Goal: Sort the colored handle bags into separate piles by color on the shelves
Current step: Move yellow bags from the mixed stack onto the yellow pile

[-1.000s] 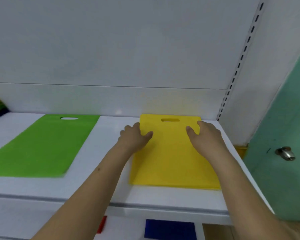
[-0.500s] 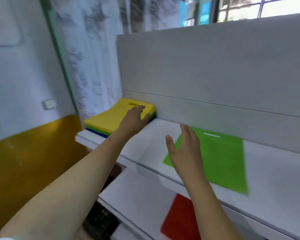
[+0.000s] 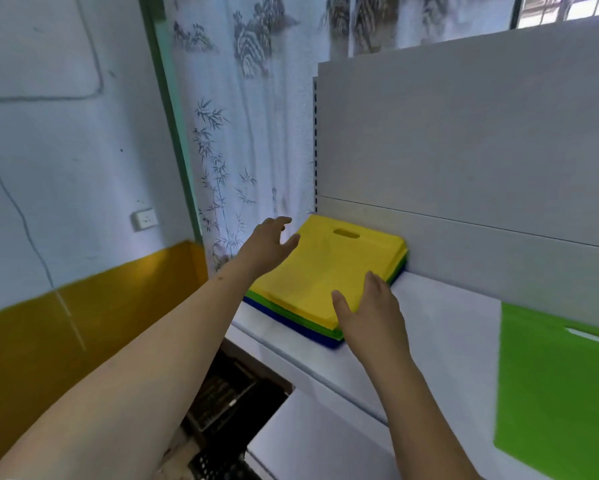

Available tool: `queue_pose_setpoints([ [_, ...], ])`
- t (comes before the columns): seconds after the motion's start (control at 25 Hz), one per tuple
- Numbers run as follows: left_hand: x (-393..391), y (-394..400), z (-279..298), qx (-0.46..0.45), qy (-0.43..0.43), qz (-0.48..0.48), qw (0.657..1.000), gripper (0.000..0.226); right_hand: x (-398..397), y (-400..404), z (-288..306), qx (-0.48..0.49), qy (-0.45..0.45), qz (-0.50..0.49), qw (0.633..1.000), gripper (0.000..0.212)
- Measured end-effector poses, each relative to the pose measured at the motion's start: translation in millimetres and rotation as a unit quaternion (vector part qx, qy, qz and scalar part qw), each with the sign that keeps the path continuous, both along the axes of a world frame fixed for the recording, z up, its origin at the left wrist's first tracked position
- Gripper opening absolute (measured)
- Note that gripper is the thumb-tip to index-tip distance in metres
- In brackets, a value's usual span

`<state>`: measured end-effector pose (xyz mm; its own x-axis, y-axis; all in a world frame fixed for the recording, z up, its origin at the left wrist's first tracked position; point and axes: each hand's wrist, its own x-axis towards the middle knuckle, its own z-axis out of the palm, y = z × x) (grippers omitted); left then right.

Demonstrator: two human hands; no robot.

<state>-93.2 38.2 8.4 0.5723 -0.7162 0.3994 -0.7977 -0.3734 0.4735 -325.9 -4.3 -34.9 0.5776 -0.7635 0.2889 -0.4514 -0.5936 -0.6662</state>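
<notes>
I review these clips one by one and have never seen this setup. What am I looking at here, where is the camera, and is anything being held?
There is no machine: a person wears one wide-angle camera on the head, looking forward and down at bare arms. On the white shelf lies a mixed stack of bags, yellow on top with green and blue layers below. A single green bag lies flat further right. The left hand and right hand reach with spread fingers toward the stack's two sides. Neither holds anything yet.
</notes>
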Motion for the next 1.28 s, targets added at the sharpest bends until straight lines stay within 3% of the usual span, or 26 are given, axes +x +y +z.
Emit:
queue_pose_setpoints([
  [0.32,90,-89,-6,0.094,-0.084,-0.070,0.990,0.063,57,-30,0,-0.006,0.141,-0.043,0.989,0.086],
  [0.6,120,-144,-36,0.241,-0.177,-0.136,0.945,0.073,72,-24,-17,0.002,0.223,-0.106,0.969,0.092],
  [0.76,124,-148,-48,0.174,-0.224,-0.133,0.950,0.059,77,-15,-14,-0.025,0.205,-0.132,0.970,0.064],
  [0.92,115,-142,-37,0.091,-0.300,-0.182,0.932,0.040,78,0,-19,-0.040,0.153,-0.166,0.973,0.043],
  [1.0,109,-136,-22,0.064,-0.256,-0.225,0.938,0.041,75,10,-16,-0.022,0.107,-0.206,0.973,0.042],
  [1.12,91,-125,11,0.007,-0.105,-0.304,0.947,0.046,59,27,-9,-0.008,-0.022,-0.246,0.969,0.040],
  [1.2,69,-120,31,-0.025,-0.001,-0.376,0.926,0.045,42,41,-4,-0.028,-0.104,-0.282,0.953,0.036],
  [1.28,38,-119,43,-0.022,0.084,-0.439,0.894,0.043,20,51,0,-0.051,-0.132,-0.320,0.937,0.034],
])
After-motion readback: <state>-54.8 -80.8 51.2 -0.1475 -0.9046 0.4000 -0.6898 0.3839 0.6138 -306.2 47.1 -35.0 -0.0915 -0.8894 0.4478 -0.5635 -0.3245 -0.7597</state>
